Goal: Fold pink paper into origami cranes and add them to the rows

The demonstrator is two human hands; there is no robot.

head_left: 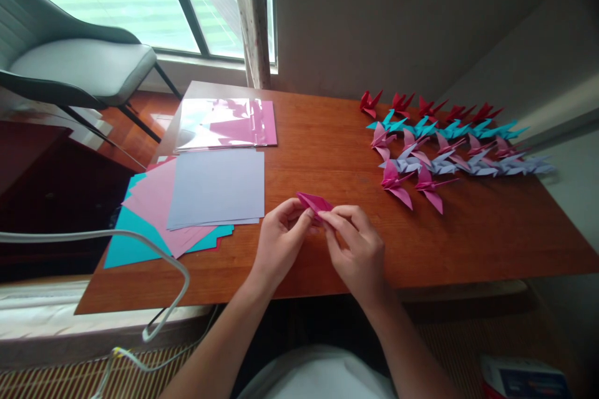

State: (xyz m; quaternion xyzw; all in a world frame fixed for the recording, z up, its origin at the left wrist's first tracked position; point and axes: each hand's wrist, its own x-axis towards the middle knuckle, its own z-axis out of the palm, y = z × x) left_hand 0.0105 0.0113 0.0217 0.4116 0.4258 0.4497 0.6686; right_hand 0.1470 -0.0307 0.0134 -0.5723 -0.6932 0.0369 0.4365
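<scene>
A small piece of folded magenta origami paper (314, 201) is held up in front of me, above the near part of the wooden table (322, 137). My left hand (286, 230) pinches its left side between thumb and fingers. On its right edge, the thumb and fingers of my right hand (354, 243) are closed. Fingers hide the lower part of the paper. Off to the right, two finished magenta paper cranes (395, 184) stand at the front of the rows of cranes.
Behind those are rows of lilac cranes (442, 164), pink cranes (382, 139), turquoise cranes (423, 127) and red cranes (370, 103). Left lie lilac sheets (218, 187), pink and turquoise sheets (133, 237) and a plastic-wrapped pack (224, 124). A white cable (180, 268) loops by the left edge.
</scene>
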